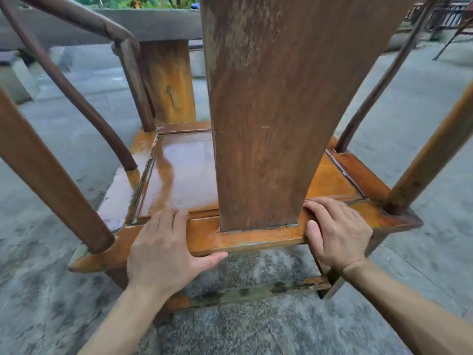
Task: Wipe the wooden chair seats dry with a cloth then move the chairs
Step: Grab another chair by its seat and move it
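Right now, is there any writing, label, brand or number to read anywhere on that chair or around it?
None: no word, label, brand or number shows.
The chair, its seat and the stone floor carry only wood grain, stains and speckles.
The blue thing at the top edge is too small to read.

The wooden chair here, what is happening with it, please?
A person stands behind the wooden chair and grips the back rail of its seat with both hands: the left hand and the right hand, one on each side of the back splat. The seat looks glossy, perhaps wet. No cloth is in view. The chair stands on stone paving, and the person seems ready to move it.
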The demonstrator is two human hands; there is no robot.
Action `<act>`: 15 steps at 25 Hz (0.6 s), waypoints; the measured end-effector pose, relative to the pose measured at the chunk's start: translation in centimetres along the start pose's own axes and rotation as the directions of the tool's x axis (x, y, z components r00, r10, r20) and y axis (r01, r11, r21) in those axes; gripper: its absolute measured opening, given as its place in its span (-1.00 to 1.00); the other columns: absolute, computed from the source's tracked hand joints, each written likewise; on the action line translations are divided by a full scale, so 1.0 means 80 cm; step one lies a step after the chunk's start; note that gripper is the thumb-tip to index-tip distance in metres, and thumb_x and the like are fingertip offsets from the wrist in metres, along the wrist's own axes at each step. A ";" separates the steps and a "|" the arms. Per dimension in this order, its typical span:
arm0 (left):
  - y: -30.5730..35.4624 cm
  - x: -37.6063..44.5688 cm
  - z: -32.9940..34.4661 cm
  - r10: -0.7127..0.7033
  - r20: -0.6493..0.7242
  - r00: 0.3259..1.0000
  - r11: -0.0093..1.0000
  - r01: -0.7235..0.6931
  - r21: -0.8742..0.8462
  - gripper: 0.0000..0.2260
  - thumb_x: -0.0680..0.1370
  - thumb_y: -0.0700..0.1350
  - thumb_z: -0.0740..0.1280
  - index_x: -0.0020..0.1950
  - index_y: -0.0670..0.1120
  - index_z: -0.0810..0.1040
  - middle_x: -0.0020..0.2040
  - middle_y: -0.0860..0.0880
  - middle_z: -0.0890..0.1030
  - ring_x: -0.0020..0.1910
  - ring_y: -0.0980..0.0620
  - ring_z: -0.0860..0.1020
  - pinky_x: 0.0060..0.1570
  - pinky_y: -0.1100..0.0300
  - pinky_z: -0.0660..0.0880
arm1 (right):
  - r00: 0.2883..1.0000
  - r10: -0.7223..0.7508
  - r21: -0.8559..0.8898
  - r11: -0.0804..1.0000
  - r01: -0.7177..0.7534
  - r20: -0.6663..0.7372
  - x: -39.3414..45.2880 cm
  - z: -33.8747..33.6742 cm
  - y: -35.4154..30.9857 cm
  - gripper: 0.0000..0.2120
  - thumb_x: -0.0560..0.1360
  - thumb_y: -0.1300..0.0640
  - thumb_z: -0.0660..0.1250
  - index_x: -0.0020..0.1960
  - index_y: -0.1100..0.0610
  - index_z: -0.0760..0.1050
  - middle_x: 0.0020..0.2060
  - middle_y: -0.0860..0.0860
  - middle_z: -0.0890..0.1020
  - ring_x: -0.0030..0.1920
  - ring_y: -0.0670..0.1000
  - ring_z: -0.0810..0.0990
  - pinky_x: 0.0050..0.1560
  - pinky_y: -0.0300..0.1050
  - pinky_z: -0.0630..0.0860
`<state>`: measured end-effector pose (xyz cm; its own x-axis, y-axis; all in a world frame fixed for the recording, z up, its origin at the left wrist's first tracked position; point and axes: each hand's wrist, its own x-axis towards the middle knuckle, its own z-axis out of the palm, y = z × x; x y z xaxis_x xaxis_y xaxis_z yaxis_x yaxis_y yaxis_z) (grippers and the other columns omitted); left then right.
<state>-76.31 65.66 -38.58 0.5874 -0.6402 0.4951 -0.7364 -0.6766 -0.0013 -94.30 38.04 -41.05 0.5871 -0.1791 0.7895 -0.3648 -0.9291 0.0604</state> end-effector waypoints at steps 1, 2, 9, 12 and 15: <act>0.003 0.004 0.004 -0.026 0.001 1.000 1.000 0.026 0.011 -0.11 0.29 0.62 0.13 0.14 -0.14 0.53 0.06 -0.09 0.57 0.07 -0.13 0.57 -0.02 -0.05 0.59 | 1.000 -0.017 0.022 1.000 0.017 -0.001 0.010 0.014 0.008 -0.62 0.55 0.01 0.11 0.07 0.14 0.65 0.03 0.06 0.70 0.02 0.14 0.67 -0.05 -0.01 0.51; 0.006 0.006 0.008 -0.045 -0.009 0.999 0.999 0.046 0.022 -0.11 0.30 0.62 0.13 0.13 -0.16 0.53 0.05 -0.11 0.57 0.07 -0.14 0.56 0.00 -0.06 0.58 | 0.999 -0.038 0.035 0.999 0.039 -0.012 0.019 0.029 0.014 -0.64 0.54 0.02 0.12 0.06 0.13 0.65 0.02 0.06 0.70 0.01 0.13 0.67 -0.07 -0.02 0.49; -0.001 0.055 0.036 -0.111 -0.056 0.992 0.965 0.121 0.233 -0.14 0.35 0.62 0.08 0.02 -0.18 0.56 -0.05 -0.12 0.58 -0.08 -0.13 0.55 -0.16 0.01 0.53 | 0.988 -0.115 0.180 0.975 0.132 -0.101 0.097 0.140 0.032 -0.68 0.50 0.06 0.14 0.02 0.10 0.64 -0.05 0.05 0.68 -0.10 0.15 0.64 -0.19 -0.01 0.45; -0.019 0.091 0.054 -0.144 -0.044 0.989 0.951 0.150 0.271 -0.15 0.35 0.62 0.02 -0.01 -0.15 0.55 -0.08 -0.08 0.55 -0.11 -0.11 0.52 -0.17 0.03 0.46 | 0.993 -0.111 0.222 0.968 0.116 -0.034 0.134 0.185 0.028 -0.70 0.50 0.05 0.14 0.01 0.09 0.62 -0.09 0.04 0.65 -0.16 0.17 0.61 -0.23 0.03 0.46; -0.035 0.117 0.069 -0.168 -0.039 0.985 0.945 0.172 0.279 -0.15 0.35 0.62 0.01 0.00 -0.14 0.56 -0.06 -0.07 0.56 -0.09 -0.10 0.53 -0.14 0.04 0.48 | 0.993 -0.111 0.234 0.967 0.102 0.027 0.159 0.214 0.025 -0.69 0.51 0.03 0.11 0.01 0.10 0.60 -0.09 0.05 0.61 -0.17 0.18 0.57 -0.24 0.03 0.44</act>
<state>-66.92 59.57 -38.71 0.6890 -0.5029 0.5220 -0.5011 -0.8508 -0.1583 -75.19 28.36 -41.37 0.6429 -0.0837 0.7613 -0.1240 -0.9923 -0.0044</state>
